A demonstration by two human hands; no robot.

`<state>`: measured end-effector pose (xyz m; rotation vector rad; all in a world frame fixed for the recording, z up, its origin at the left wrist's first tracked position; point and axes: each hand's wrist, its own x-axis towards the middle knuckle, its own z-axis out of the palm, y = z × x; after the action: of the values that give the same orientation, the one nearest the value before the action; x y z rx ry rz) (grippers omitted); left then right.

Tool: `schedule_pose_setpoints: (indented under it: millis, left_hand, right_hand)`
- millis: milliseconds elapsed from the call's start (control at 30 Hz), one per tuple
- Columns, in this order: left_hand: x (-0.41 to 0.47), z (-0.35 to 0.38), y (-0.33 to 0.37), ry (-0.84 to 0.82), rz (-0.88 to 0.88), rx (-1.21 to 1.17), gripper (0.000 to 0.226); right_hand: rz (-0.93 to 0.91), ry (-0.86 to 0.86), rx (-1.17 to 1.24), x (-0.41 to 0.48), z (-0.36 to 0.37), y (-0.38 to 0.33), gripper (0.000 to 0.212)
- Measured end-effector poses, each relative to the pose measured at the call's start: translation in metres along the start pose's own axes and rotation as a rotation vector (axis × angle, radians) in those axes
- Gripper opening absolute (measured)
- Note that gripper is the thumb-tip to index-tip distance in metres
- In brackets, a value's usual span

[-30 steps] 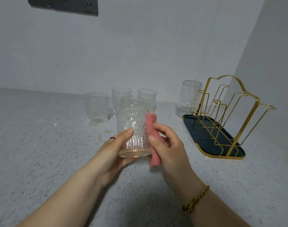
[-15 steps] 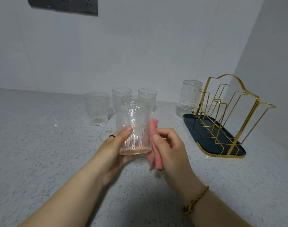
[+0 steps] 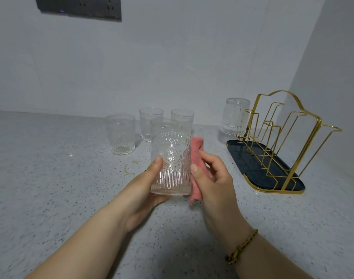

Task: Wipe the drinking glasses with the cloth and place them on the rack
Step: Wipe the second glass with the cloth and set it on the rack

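The left hand curls around the lower half of an upright glass, holding it above the counter, left of the rack. The right hand pinches the pink cloth against the glass's right side. The cloth sits slightly higher than half a second ago; the left grip is unchanged.

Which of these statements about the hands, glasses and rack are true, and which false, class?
1. The left hand holds a patterned glass upright. True.
2. A blue sponge is wiping it. False: the right hand presses a pink cloth against the glass.
3. An upside-down glass sits at the rack's far end. True.
4. No other glasses are out. False: four upright glasses stand on the counter behind the held one.
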<state>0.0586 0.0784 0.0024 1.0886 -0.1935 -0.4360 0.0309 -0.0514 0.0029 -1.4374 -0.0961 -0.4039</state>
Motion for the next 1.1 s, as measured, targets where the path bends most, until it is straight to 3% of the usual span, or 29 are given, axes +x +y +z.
schedule_pose_setpoints:
  millis: [167,333,400,500,567,733,800,933,1100]
  left_hand:
    - [0.0,0.0,-0.001,0.113,0.04,0.116,0.058]
    - [0.004,0.001,-0.001,0.224,0.024,0.124,0.042]
    - [0.002,0.005,-0.003,0.196,-0.003,0.111,0.041]
    - [0.0,0.009,-0.008,0.146,0.041,0.199,0.063]
    - [0.0,0.008,-0.007,0.169,0.076,0.225,0.066]
    - [0.003,0.002,0.001,0.188,0.075,0.002,0.036]
    - [0.004,-0.001,0.003,0.22,0.084,-0.01,0.034]
    - [0.007,-0.003,0.005,0.254,0.09,0.129,0.042]
    - [0.001,0.003,0.001,0.099,0.09,0.086,0.033]
  right_hand:
    - [-0.065,0.018,-0.049,0.001,0.0,-0.003,0.028]
    - [-0.202,0.004,-0.234,0.0,0.0,-0.004,0.034]
    - [-0.239,-0.012,-0.266,0.0,0.002,-0.001,0.033]
    - [-0.291,-0.011,-0.352,0.0,0.005,0.0,0.028]
    - [-0.26,-0.03,-0.341,0.003,0.002,0.001,0.03]
    - [-0.019,-0.142,-0.183,0.005,-0.004,0.001,0.022]
    - [-0.052,-0.163,-0.207,0.002,-0.002,0.004,0.018]
    - [-0.234,-0.168,-0.343,-0.006,0.006,-0.003,0.032]
    - [-0.168,-0.088,-0.269,0.002,-0.002,-0.006,0.039]
